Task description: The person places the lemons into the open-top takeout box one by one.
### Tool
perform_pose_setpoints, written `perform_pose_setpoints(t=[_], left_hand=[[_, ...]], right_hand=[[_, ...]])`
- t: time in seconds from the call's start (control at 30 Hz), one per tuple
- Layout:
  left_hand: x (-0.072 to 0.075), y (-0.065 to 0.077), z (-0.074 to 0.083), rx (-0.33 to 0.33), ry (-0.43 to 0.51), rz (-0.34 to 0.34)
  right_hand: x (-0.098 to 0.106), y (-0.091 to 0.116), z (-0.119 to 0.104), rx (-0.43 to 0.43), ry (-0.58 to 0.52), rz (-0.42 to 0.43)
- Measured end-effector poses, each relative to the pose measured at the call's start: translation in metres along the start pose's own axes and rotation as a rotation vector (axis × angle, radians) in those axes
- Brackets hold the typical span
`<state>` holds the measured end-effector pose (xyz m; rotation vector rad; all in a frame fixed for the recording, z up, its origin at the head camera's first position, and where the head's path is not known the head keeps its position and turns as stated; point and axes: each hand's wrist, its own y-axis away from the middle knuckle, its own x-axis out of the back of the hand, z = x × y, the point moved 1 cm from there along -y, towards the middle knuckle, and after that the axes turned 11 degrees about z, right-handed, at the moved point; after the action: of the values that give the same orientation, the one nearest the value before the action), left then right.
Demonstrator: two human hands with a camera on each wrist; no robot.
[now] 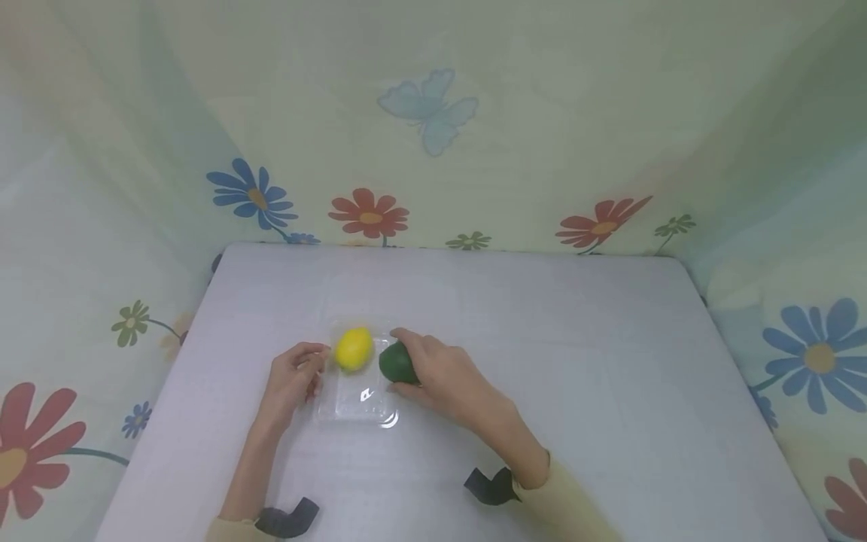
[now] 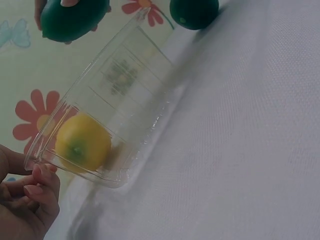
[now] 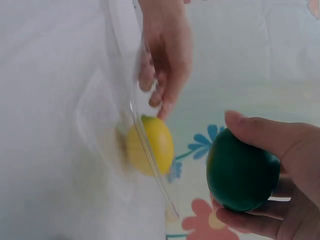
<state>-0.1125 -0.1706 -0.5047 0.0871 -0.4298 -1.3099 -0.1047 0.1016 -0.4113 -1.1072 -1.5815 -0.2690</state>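
My left hand (image 1: pixel 291 382) pinches the left rim of a clear plastic tray (image 1: pixel 348 406), its fingertips at the edge in the left wrist view. A yellow lemon (image 1: pixel 354 349) with a greenish end lies in the tray's far left part. My right hand (image 1: pixel 447 376) holds a dark green egg-shaped fruit (image 3: pixel 242 172), thumb on one side and fingers curled on the other. In the head view this green fruit overlaps the tray's right side; the left wrist view has it raised above the rim. A second dark green fruit (image 2: pixel 194 12) rests on the table past the tray.
A white cloth covers the table (image 1: pixel 576 361). Light curtains with printed flowers and a butterfly (image 1: pixel 433 111) hang behind it and along both sides. Black straps (image 1: pixel 489 485) show at the sleeve cuffs.
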Motion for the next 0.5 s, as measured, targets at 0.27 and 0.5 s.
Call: perform_pose_setpoints(t=[0.27, 0.5], left_hand=[[0.001, 0.001, 0.0, 0.009, 0.001, -0.001], [0.0, 0.002, 0.001, -0.004, 0.007, -0.003]], right_hand=[[-0.037, -0.014, -0.021, 0.019, -0.044, -0.142], [-0.079, -0.021, -0.03, 0.031, -0.074, -0.255]])
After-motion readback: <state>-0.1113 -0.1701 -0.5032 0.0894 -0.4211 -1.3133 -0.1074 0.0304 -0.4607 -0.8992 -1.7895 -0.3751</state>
